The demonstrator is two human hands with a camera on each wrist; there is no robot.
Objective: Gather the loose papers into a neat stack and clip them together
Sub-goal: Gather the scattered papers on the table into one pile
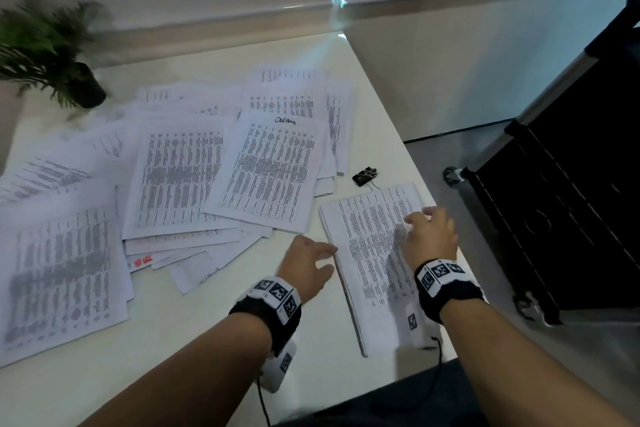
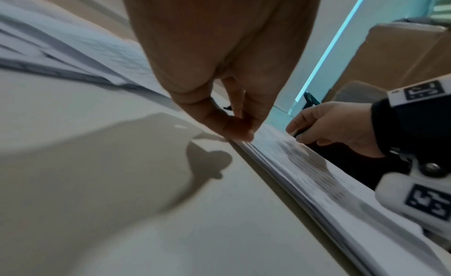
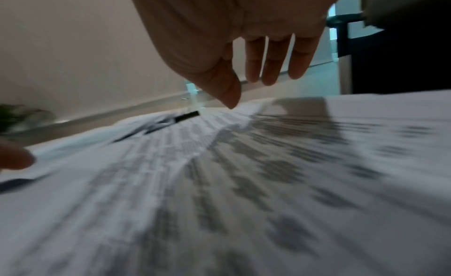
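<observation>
A squared stack of printed papers [image 1: 370, 253] lies near the table's right edge. My left hand [image 1: 330, 258] touches the stack's left edge with its fingertips [image 2: 244, 134]. My right hand [image 1: 415, 218] hovers over the stack's far right part, fingers [image 3: 268, 68] straight and holding nothing. A black binder clip [image 1: 365, 175] sits on the table just beyond the stack, untouched; it shows in the right wrist view as a dark bar [image 3: 187, 115]. Several loose printed sheets [image 1: 180, 177] lie fanned and overlapping across the left and middle of the table.
A potted green plant [image 1: 52, 55] stands at the table's far left corner. The white table [image 1: 194, 340] ends close to the right of the stack. A black wheeled case [image 1: 561, 218] stands on the floor to the right. A wall runs behind.
</observation>
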